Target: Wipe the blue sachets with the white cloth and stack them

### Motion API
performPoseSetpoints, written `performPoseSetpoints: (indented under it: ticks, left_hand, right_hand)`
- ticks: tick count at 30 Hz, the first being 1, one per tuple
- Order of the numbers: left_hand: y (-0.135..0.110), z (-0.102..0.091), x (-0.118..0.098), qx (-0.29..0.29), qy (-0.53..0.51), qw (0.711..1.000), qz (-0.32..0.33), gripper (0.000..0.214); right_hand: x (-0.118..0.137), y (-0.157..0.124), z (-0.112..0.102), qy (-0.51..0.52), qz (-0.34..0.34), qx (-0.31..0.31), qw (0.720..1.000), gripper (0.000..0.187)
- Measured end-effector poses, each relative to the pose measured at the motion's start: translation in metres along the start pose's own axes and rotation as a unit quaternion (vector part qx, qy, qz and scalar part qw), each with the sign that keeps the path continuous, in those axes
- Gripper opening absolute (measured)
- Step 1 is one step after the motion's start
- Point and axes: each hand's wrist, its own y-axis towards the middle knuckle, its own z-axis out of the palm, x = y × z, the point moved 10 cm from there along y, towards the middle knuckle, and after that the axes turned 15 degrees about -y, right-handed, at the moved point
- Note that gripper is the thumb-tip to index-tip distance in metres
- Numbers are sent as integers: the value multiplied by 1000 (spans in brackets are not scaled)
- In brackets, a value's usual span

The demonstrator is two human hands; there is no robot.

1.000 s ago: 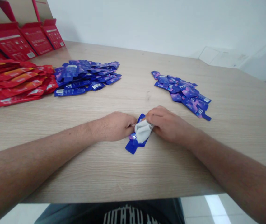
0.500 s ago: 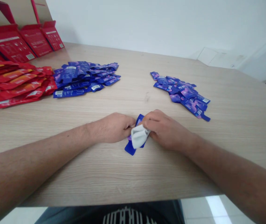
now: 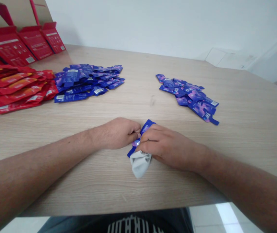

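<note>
A blue and purple sachet [image 3: 147,126] lies slantwise on the table between my hands. My left hand [image 3: 119,133] is closed, its thumb and finger pinching the sachet's left edge. In my right hand [image 3: 164,145], also closed, is a white cloth [image 3: 140,165]; the fingers press over the sachet's middle, and the cloth hangs out below them toward me. Part of the sachet is hidden beneath the right hand and the cloth.
A pile of blue sachets [image 3: 87,81] lies at the back left, beside a heap of red sachets [image 3: 19,87]. Red cardboard boxes [image 3: 36,42] stand behind. Another group of blue sachets [image 3: 189,95] is spread at the right. A white wall [image 3: 140,26] borders the table [image 3: 92,181].
My right hand has slid down along the sachet toward me, bringing the cloth with it, so more of the sachet's far end shows. My left hand has stayed in place.
</note>
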Motion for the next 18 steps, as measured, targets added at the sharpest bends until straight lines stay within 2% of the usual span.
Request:
performPoseSetpoints:
  ticks: [5, 6, 10, 11, 16, 18]
  left_hand:
    - [0, 0, 0, 5, -8, 1000, -11, 21]
    - [0, 0, -1, 5, -7, 1000, -9, 21]
    - [0, 0, -2, 5, 3, 1000, 2, 21]
    - [0, 0, -2, 5, 4, 1000, 2, 21]
    - [-1, 0, 0, 4, -1, 1000, -12, 21]
    - [-1, -1, 0, 2, -2, 1000, -6, 21]
  right_hand:
    - [-37, -6, -5, -36, 128, -31, 991, 18]
    - [-35, -6, -5, -35, 124, -34, 991, 18]
    - [1, 0, 1, -6, 2, 6, 1000, 20]
    - [3, 0, 1, -6, -3, 11, 1000, 21]
    - [-36, -6, -3, -43, 131, -19, 990, 17]
    - [-27, -4, -3, -37, 103, -14, 994, 17]
